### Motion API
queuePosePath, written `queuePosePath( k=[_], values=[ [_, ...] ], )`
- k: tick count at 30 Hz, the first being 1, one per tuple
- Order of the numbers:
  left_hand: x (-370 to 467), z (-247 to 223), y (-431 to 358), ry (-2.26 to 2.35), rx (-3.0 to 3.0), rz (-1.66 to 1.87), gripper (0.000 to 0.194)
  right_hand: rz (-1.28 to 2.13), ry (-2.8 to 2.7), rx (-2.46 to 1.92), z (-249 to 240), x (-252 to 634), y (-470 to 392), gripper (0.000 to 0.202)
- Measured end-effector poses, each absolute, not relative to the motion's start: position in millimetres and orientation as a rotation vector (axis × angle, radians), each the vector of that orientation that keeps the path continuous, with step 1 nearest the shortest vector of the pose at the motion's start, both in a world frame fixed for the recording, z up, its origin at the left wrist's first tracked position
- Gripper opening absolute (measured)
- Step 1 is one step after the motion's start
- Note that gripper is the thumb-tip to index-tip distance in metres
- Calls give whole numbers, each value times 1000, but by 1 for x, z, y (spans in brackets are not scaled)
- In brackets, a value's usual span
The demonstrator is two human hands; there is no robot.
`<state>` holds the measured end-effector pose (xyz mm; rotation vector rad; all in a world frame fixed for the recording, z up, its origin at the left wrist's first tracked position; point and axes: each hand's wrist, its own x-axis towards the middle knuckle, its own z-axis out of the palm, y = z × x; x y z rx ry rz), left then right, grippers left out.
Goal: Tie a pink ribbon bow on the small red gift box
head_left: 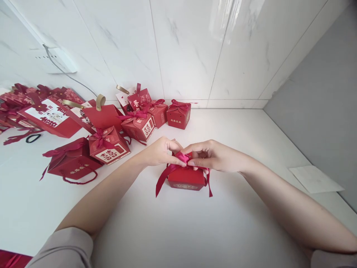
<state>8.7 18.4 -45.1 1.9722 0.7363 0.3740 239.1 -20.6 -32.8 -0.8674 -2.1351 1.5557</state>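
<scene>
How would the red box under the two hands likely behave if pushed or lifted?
The red box probably stays stiff, since its panels look flat and creased like card. It seems apt to slide rather than roll, being flat-sided on a smooth-looking white table. Its ribbon is likely floppy: the ends hang loose.

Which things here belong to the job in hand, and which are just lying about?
In the job:
red box
ribbon on it, pinched by left hand and right hand

Apparently lying about:
other red boxes
black loop
white sheet

"安居乐业" on back box; "囍" on lbl
</scene>
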Motion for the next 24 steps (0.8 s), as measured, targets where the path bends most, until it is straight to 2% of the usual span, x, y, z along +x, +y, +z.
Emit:
queuePosePath(
  k=[4,9,15,21,24],
  values=[
    [9,-43,16,742,1969,351,29,1363,-2260,-915,-34,238,-22,28],
    [11,-42,14,772,1928,352,28,1121,-2358,-910,-36,236,-24,25],
    [11,-44,14,763,1949,341,27,1309,-2167,-981,-25,244,-23,24],
    [14,-41,10,749,2008,364,22,1127,-2198,-1176,-27,241,-21,23],
    [14,-40,7,777,1962,370,22,1183,-2170,-1174,-32,237,-22,22]
  ],
)
